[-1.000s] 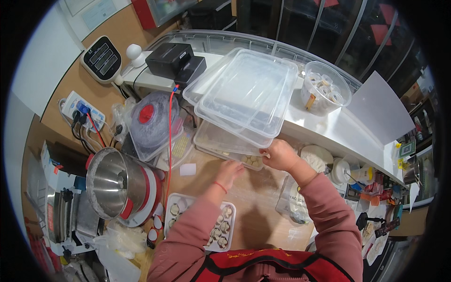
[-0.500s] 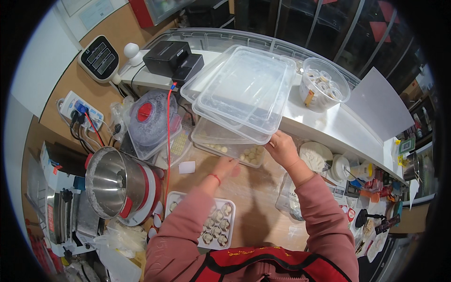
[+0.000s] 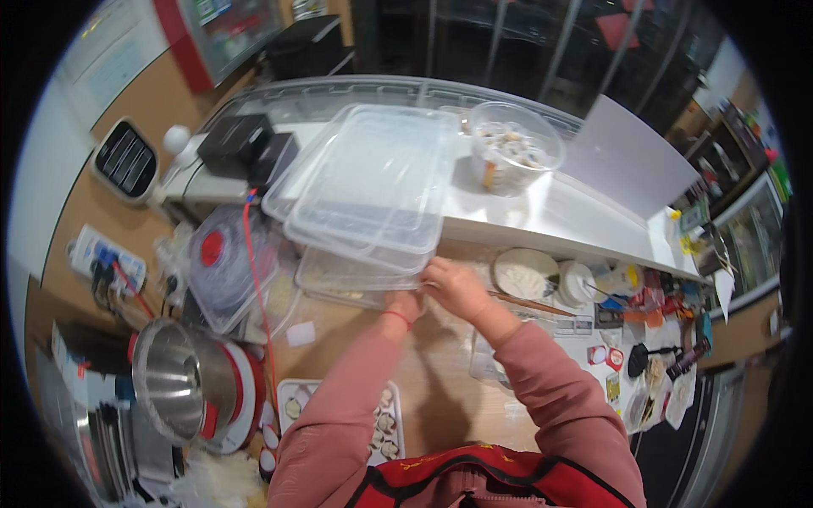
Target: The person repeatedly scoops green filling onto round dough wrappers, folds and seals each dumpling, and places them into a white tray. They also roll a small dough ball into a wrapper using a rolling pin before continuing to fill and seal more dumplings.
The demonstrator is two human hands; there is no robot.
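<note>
My right hand [image 3: 455,288] pinches the near right corner of a clear plastic lid [image 3: 373,173], which leans with another clear lid against the white ledge. Below it lies a shallow clear plastic box [image 3: 334,278]; pale contents show faintly through its side. At this box's front right corner is my left hand [image 3: 404,305], close beside the right one. The left fingertips are hidden under the lid's edge, so their grip cannot be made out. Partly behind my left forearm, a white tray [image 3: 400,416] holds several small pale pieces with dark centres.
Left stand a mixer with a steel bowl [image 3: 174,381] and a red-knobbed clear cover [image 3: 212,249], with a red cable [image 3: 254,279] hanging alongside. On the ledge is a clear tub [image 3: 517,152]. A bowl of white powder [image 3: 525,273] and a white jar [image 3: 577,284] stand to the right.
My view has shifted to the right. My left hand has moved along the box's front to its right corner, near my right hand. The pale balls inside are now mostly hidden.
</note>
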